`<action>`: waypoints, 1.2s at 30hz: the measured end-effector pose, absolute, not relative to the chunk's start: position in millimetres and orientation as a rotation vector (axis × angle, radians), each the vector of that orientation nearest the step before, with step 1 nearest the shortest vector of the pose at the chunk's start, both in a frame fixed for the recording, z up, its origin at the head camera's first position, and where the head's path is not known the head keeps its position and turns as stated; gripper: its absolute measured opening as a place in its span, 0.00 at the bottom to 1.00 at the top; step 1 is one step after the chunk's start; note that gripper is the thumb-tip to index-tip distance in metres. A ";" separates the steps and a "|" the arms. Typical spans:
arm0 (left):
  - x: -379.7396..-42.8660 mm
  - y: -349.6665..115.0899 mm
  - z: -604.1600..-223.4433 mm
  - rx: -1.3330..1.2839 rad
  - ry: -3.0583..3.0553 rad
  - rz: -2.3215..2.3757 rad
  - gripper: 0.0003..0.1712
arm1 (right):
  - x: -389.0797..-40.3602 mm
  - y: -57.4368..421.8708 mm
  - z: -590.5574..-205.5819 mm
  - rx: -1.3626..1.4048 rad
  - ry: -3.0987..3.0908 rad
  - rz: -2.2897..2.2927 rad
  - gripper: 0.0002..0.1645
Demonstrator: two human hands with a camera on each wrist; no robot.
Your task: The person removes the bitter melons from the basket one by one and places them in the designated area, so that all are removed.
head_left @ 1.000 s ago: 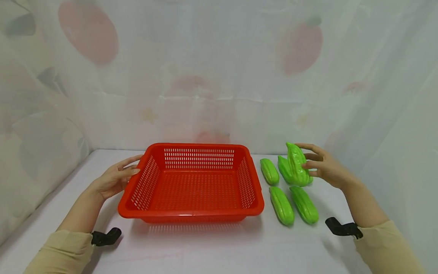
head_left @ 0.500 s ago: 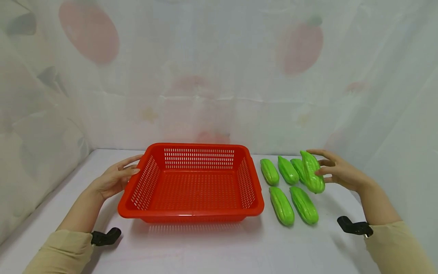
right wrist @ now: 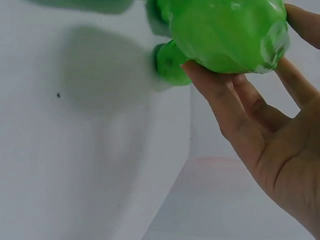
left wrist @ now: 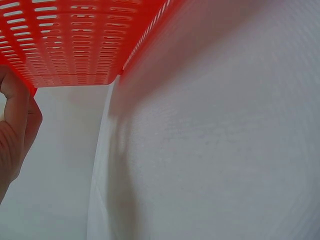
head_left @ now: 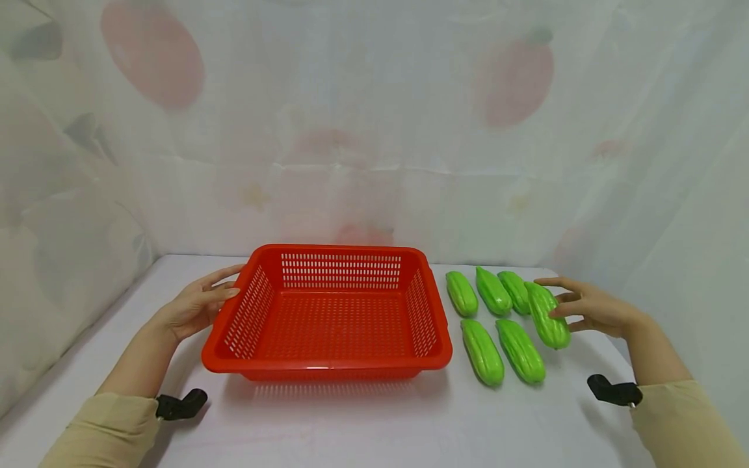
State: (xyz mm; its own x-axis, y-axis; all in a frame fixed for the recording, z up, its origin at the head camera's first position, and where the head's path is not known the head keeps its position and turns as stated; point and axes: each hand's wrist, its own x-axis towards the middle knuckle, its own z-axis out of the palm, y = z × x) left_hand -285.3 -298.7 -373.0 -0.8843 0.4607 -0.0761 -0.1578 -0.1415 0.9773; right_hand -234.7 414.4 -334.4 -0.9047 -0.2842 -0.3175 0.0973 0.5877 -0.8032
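Observation:
My right hand [head_left: 593, 311] holds a shiny, ridged green bitter melon [head_left: 547, 317] between thumb and fingers, at the right end of a group of like melons. In the right wrist view the held melon [right wrist: 230, 35] appears raised over the white surface, its shadow falling to the left. Another melon [right wrist: 172, 64] lies just behind it. On the other side, my left hand [head_left: 196, 305] grips the left rim of a red slotted plastic basket [head_left: 328, 365]. The basket's side wall [left wrist: 80, 45] fills the top of the left wrist view, partly hiding the fingers.
Several more melons lie right of the basket in two rows; one front-row melon [head_left: 483, 352] lies close to the basket's right side. A white cloth covers the table [head_left: 363, 429]. Behind it hangs a pale curtain [head_left: 374, 130] with faded fruit prints.
My right hand has carried the held melon rightward and down from above the back row, uncovering the melons there. The left hand and basket have stayed in place.

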 end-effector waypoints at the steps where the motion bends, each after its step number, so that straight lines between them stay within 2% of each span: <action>1: -285.3 -298.5 -373.0 0.336 1.733 2.075 0.24 | -234.5 415.8 -336.1 -0.144 2.394 -1.248 0.47; 36: -287.0 -300.2 -373.8 0.352 1.689 2.092 0.24 | -227.8 426.1 -362.6 -0.080 2.232 -1.164 0.46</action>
